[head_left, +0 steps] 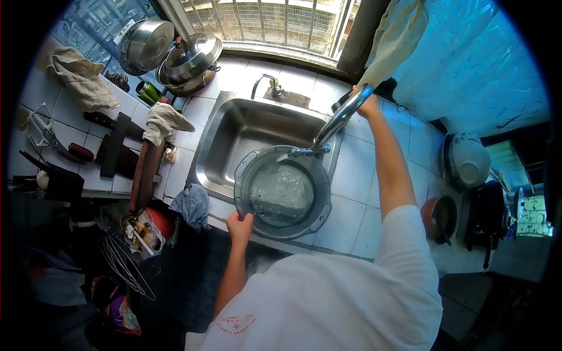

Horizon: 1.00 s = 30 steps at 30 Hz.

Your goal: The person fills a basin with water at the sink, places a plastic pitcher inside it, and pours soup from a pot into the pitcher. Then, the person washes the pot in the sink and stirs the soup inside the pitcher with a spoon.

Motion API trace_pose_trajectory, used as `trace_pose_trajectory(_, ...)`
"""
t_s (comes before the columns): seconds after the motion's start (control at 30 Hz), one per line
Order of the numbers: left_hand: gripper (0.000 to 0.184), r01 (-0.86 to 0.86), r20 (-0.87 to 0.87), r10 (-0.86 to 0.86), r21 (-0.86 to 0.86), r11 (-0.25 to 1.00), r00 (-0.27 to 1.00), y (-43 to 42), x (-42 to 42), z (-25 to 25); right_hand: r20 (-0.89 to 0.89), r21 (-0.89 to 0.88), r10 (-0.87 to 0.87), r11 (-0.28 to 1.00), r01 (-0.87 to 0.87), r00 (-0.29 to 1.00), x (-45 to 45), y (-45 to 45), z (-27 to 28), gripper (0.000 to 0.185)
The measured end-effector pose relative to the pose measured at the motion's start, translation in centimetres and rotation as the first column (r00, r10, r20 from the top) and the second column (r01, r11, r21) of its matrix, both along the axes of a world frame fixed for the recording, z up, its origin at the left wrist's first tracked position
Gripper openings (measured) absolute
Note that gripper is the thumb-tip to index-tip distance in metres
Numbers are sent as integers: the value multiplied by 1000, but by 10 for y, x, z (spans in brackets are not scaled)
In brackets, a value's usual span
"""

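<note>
- A white-tiled counter point(355, 181) is seen from above, with a steel sink point(234, 128) set into it beneath a barred window point(275, 23).
- A round grey basin point(322, 193) is perched over the sink's near right part, its near side carried past the sink's edge above the counter. By its look, it is made of plastic: fairly stiff, unlikely to be shattered, but probably given some flex by the load.
- Bubbly water point(281, 193) is held inside; considerable weight and easy slopping are to be expected, and a wet rim would likely be slippery.
- A curved chrome spout point(345, 114) is aimed down into the basin, its outlet positioned over the far side.
- The right hand point(367, 105) is placed beyond the basin, to its right, and is partly masked by the spout; whether anything is gripped cannot be told.
- The basin's near left rim is pinched by the left hand point(239, 227), thumb uppermost, with the bowl lying just ahead and to the right.
- The surest hold is judged to be offered by the opposed rim handles point(319, 223), taken with both hands and kept level.
</note>
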<state>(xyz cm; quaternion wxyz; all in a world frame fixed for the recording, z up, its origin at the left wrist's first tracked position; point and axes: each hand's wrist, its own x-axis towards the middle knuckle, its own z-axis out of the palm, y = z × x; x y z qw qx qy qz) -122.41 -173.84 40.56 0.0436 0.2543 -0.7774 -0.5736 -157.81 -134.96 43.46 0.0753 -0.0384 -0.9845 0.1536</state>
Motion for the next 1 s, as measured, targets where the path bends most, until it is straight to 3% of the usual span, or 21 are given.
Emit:
trace_pose_trajectory(0.13, 12, -9, 50, 6, 58, 998, 999, 0, 0, 2, 7, 50, 41, 998, -41, 999, 3, -1, 4, 29)
trace_pose_trajectory(0.23, 11, 5, -40, -4, 29, 1000, 999, 1, 0, -1, 9, -23, -10, 1000, 10, 1000, 2, -2, 5, 31)
trace_pose_trajectory(0.53, 12, 11, 6, -11, 13, 1000, 1000, 1, -1, 6, -1, -47, -23, 999, 23, 1000, -8, 4, -8, 38)
trace_pose_trajectory(0.73, 13, 23, -26, -23, -20, 1000, 999, -2, 0, -2, -2, -282, -143, 950, 137, 990, -23, 12, -31, 36)
trace_pose_trajectory(0.9, 14, 25, -11, -25, -39, 999, 1000, -2, -1, 1, 17, -24, 18, 1000, -17, 1000, -9, 5, -1, 16)
trace_pose_trajectory(1.0, 14, 24, 3, -24, -25, 999, 1000, -2, -1, 0, -25, 9, 35, 999, -35, 999, -8, 3, -1, 9)
